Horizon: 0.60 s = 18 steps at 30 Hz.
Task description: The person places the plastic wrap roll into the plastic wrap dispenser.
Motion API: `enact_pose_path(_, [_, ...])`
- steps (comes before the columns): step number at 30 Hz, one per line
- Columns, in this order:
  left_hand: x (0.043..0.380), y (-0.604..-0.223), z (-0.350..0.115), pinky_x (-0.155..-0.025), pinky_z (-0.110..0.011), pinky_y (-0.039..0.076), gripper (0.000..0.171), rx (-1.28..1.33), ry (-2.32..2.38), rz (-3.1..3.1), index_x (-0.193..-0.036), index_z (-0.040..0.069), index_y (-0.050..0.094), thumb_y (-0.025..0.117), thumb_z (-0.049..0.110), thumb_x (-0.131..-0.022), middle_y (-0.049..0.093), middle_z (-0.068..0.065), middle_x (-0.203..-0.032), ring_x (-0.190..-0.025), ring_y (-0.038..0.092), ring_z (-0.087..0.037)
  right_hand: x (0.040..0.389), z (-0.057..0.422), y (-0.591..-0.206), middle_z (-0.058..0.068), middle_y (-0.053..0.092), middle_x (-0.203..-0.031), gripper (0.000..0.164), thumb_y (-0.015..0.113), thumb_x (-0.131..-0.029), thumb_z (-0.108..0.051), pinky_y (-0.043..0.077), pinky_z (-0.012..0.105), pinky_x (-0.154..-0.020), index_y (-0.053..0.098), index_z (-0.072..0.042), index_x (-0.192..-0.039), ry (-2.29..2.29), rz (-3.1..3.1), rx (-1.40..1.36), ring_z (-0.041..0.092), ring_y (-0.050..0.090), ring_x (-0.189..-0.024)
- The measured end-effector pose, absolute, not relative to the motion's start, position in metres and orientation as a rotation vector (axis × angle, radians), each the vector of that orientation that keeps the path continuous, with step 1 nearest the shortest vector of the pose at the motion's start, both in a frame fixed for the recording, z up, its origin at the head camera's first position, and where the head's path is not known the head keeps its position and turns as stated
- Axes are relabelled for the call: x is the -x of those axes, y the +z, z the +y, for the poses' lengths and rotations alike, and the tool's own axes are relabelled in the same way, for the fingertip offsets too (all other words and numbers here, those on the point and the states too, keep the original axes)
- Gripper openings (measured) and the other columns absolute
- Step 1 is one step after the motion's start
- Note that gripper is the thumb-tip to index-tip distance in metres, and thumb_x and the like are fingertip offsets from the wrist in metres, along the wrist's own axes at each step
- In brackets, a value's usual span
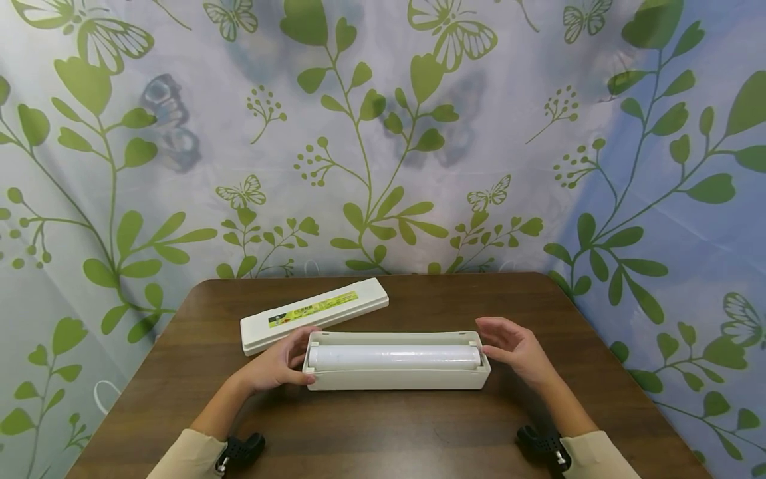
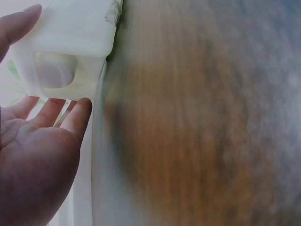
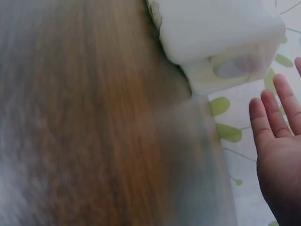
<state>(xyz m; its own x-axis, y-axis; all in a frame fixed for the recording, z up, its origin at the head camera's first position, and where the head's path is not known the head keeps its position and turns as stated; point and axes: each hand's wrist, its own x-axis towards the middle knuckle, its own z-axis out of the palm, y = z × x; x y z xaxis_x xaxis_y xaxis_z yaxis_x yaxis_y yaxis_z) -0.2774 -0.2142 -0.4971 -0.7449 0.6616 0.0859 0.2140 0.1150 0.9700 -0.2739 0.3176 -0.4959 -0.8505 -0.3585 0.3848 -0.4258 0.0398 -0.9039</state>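
Observation:
A long white plastic-wrap box point(image 1: 397, 380) sits uncovered on the table, with a roll of plastic wrap point(image 1: 395, 357) lying lengthwise inside. My left hand point(image 1: 278, 359) holds the box's left end, thumb at the front corner and fingers at the back. In the left wrist view, a round hole in the end wall point(image 2: 91, 77) shows the roll's end point(image 2: 56, 70). My right hand point(image 1: 517, 349) is beside the right end, its fingers loosely bent and the thumb close to the corner. The right wrist view shows its fingers point(image 3: 261, 117) apart from the box point(image 3: 216, 33).
Behind the box, to the left, the white lid point(image 1: 317, 313) with a yellow-green label lies slanted on the brown wooden table point(image 1: 383, 439). A leaf-and-butterfly patterned curtain point(image 1: 383, 133) hangs behind the table. Black camera straps point(image 1: 242, 451) are on both wrists.

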Motion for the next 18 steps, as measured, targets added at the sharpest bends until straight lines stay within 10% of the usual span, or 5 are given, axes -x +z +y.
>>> enact_pose_path(18, [0.276, -0.498, -0.214, -0.101, -0.024, 0.052, 0.092, -0.864, 1.672, 2.037, -0.155, 0.0, 0.025, 0.082, 0.001, -0.083, 0.038, -0.027, -0.15, -0.128, 0.052, -0.012, 0.277, 0.335, -0.508, 0.003, 0.044, -0.158, 0.08, 0.069, -0.091, 0.005, 0.04, 0.018, -0.112, 0.024, 0.006, -0.157, 2.078, -2.447, -0.945, 0.0, 0.046, -0.141])
